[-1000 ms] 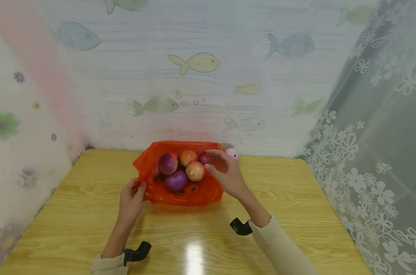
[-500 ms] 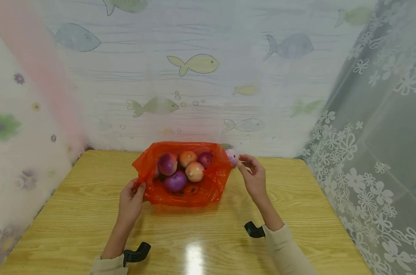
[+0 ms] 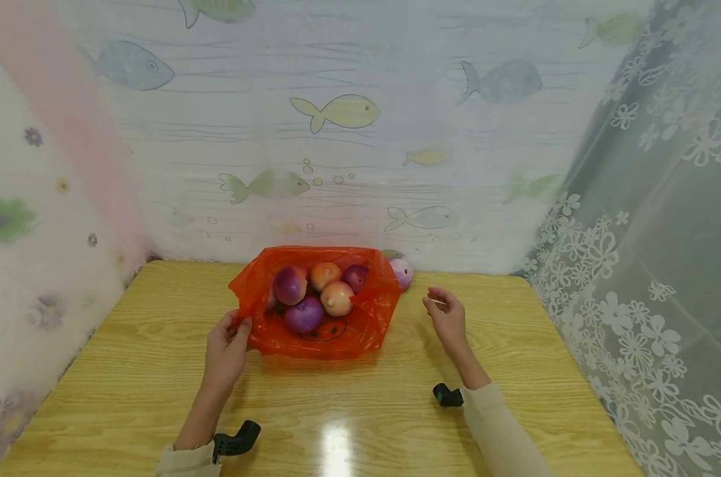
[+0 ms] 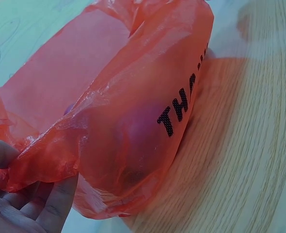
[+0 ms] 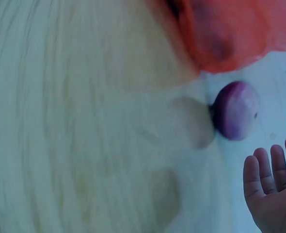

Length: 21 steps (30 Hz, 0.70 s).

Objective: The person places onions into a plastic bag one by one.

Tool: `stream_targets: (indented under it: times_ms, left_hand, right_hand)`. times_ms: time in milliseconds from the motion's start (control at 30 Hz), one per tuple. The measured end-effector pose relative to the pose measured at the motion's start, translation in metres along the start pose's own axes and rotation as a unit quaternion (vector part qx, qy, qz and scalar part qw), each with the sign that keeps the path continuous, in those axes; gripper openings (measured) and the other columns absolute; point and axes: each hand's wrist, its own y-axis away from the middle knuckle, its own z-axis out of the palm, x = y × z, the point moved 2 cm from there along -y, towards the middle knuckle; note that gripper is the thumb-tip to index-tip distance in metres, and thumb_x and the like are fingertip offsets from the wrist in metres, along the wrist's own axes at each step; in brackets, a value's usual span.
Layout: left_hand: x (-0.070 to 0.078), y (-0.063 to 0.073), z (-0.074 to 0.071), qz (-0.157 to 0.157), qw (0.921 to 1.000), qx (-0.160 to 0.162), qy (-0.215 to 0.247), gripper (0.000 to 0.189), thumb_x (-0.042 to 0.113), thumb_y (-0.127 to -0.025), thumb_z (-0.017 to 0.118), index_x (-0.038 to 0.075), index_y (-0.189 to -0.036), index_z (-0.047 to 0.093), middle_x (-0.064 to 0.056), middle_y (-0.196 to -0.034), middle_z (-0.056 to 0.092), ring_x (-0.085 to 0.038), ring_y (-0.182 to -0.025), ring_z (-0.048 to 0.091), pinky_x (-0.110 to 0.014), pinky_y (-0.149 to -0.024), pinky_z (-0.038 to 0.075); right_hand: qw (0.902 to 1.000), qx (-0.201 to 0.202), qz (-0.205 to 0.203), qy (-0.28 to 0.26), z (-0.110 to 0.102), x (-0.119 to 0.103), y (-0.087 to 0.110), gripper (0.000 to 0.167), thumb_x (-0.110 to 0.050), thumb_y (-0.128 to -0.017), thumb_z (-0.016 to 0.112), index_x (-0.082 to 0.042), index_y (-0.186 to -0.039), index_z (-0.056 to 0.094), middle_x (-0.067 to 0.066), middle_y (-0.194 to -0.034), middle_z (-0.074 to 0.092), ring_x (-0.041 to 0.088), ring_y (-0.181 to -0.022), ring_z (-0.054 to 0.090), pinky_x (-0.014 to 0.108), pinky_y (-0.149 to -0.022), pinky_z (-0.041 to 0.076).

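Note:
A red plastic bag (image 3: pixel 330 344) lies with its mouth facing up, several round onions inside, purple ones (image 3: pixel 303 314) and pale orange ones (image 3: pixel 337 298). My left hand (image 3: pixel 226 344) pinches the bag's left edge; in the left wrist view the thumb and fingers (image 4: pixel 58 201) grip the bunched film. Outside the bag, at its right back corner, sits a purple and white onion (image 3: pixel 401 273) with a small dark spot. My right hand (image 3: pixel 449 321) hovers to the right of that onion, fingers loosely bent and holding nothing. Black letters show on the bag's side (image 4: pixel 174 111).
The wood-grain table (image 3: pixel 485 358) reaches back to a wall covering (image 3: pixel 336 146) printed with fish. A grey curtain with white flowers (image 3: pixel 628 291) hangs along the right side. Each wrist carries a black camera mount (image 3: pixel 238 438).
My right hand has left the bag's right side, passed close to the onion outside it, then drawn slightly back and right. The bag's right edge now stands freely. My left hand keeps its place.

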Motion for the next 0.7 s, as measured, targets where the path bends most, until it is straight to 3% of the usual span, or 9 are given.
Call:
stream_targets:
  times_ms: [167, 433, 700]
  left_hand:
    - [0.000, 0.000, 0.000, -0.004, 1.0000, 0.000, -0.003, 0.037, 0.018, -0.110, 0.043, -0.002, -0.140, 0.050, -0.022, -0.131, 0.056, 0.000, -0.093, 0.062, -0.016, -0.077, 0.056]
    - [-0.001, -0.001, 0.000, -0.011, 0.9999, 0.000, -0.004, 0.036, 0.019, -0.110, 0.043, -0.002, -0.140, 0.050, -0.022, -0.129, 0.057, -0.001, -0.092, 0.063, -0.017, -0.077, 0.057]
    - [-0.001, -0.001, 0.000, -0.001, 1.0000, -0.001, -0.003, 0.036, 0.019, -0.110, 0.043, -0.002, -0.139, 0.050, -0.022, -0.127, 0.057, -0.002, -0.092, 0.064, -0.018, -0.076, 0.057]
  right_hand:
    - [0.9997, -0.011, 0.004, 0.020, -0.002, 0.013, -0.007, 0.039, -0.007, -0.098, 0.067, 0.011, -0.131, 0.057, 0.031, -0.129, 0.055, 0.011, -0.094, 0.057, 0.014, -0.073, 0.051]
    - [0.9979, -0.012, -0.059, -0.026, -0.002, 0.020, -0.017, 0.042, -0.010, -0.093, 0.072, 0.012, -0.125, 0.060, 0.033, -0.120, 0.058, 0.009, -0.088, 0.059, 0.014, -0.068, 0.052]
    - [0.9995, -0.027, 0.006, 0.017, 0.002, 0.021, -0.034, 0.045, -0.006, -0.098, 0.067, 0.010, -0.138, 0.053, 0.032, -0.135, 0.053, 0.010, -0.096, 0.057, 0.012, -0.073, 0.051]
